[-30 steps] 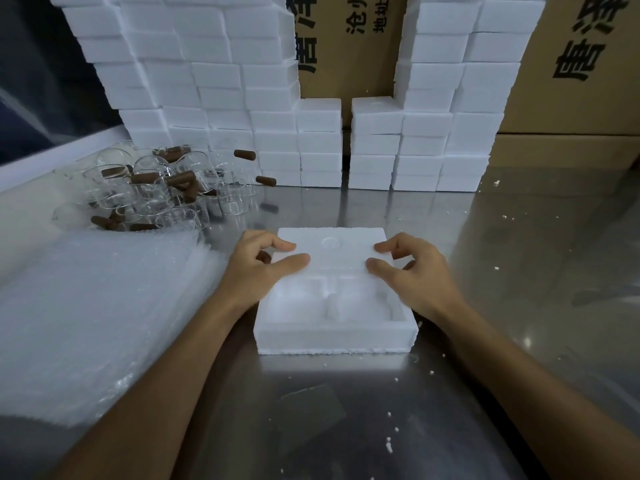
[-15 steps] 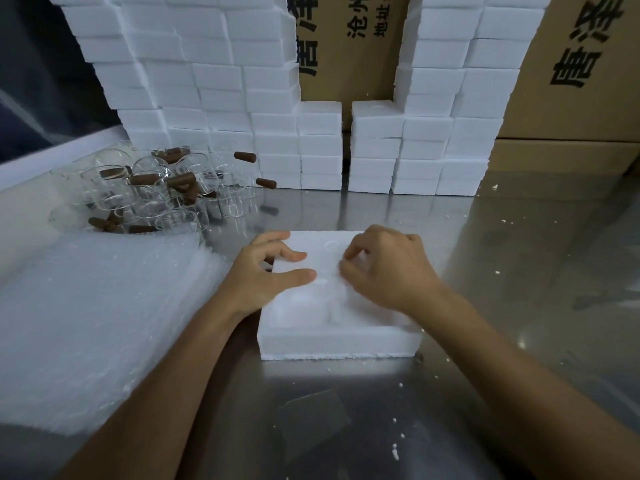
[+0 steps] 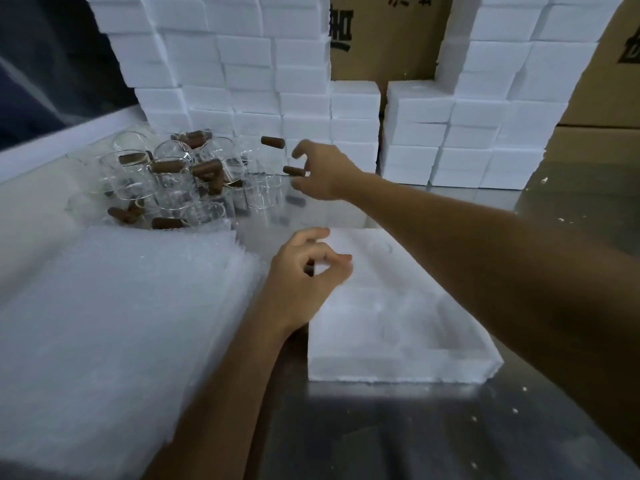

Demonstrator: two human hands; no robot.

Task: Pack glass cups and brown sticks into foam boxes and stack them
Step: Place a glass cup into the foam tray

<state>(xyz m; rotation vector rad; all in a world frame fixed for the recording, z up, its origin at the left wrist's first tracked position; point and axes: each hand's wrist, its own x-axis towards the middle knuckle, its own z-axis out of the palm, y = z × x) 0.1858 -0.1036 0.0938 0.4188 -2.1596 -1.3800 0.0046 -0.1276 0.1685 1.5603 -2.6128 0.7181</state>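
Foam sheets (image 3: 104, 323) sit on your near left, with cups (image 3: 180, 188) and brown sticks (image 3: 168, 166) piled behind them. Your left hand (image 3: 304, 275) hovers loosely curled and empty at the box (image 3: 398, 327) edge. Your right hand (image 3: 323, 174), fingers spread, is touching a stick (image 3: 294, 171) near the far stacks (image 3: 249, 81).

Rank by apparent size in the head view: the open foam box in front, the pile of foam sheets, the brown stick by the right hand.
1. Pile of foam sheets: largest, though nearness to the camera inflates it.
2. Open foam box.
3. Brown stick, at the right hand's fingertips: by far the smallest.
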